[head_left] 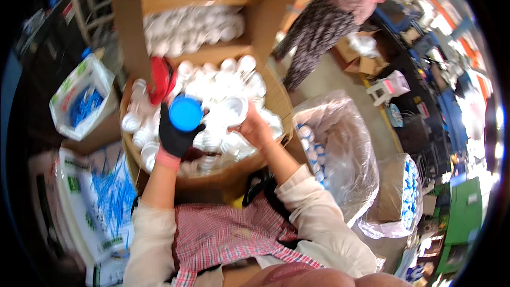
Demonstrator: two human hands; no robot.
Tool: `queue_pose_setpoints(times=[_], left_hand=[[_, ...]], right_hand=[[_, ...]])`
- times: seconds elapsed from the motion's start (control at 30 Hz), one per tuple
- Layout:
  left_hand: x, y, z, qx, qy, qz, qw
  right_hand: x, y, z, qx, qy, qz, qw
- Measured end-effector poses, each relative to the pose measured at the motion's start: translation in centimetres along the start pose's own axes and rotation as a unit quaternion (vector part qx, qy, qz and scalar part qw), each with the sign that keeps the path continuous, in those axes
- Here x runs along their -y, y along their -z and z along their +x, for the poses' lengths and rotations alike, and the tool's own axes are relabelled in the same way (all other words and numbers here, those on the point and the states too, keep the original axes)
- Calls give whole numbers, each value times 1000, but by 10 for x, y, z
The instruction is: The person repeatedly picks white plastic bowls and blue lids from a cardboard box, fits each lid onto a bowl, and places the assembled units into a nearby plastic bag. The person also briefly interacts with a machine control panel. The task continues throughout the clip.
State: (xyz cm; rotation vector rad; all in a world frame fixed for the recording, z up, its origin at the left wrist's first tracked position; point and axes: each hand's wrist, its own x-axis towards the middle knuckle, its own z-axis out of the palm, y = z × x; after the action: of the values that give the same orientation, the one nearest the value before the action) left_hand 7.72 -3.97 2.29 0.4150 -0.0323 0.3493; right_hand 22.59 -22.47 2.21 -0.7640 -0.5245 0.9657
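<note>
My left hand (178, 135), in a black glove, is closed round a blue round cap (186, 113) whose flat disc faces up. Whether a bottle sits beneath the cap is hidden. My bare right hand (255, 127) grips a white plastic bottle (235, 110), its round mouth tipped toward me. The two things are apart, side by side above an open cardboard box (212, 180) heaped with white plastic bottles (210, 82). A red object (161, 79), too blurred to name, lies on the heap just beyond my left hand.
Behind stands another box of white pieces (194, 29). At left are a white bag (79, 98) with blue strips and a sack (93, 207) under more strips. Plastic-lined boxes (345, 149) with blue-and-white pieces stand at right. A person (324, 26) is on the far side.
</note>
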Motion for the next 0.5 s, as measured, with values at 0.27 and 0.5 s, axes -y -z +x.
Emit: queue_pose_setpoints(times=[0.27,0.5], left_hand=[[12,-19,8,-31,38,48,998],[23,-3,11,17,70,72,995]], right_hand=[[-4,11,4,-62,-65,-44,995],[-15,3,8,21,-102,-85,991]])
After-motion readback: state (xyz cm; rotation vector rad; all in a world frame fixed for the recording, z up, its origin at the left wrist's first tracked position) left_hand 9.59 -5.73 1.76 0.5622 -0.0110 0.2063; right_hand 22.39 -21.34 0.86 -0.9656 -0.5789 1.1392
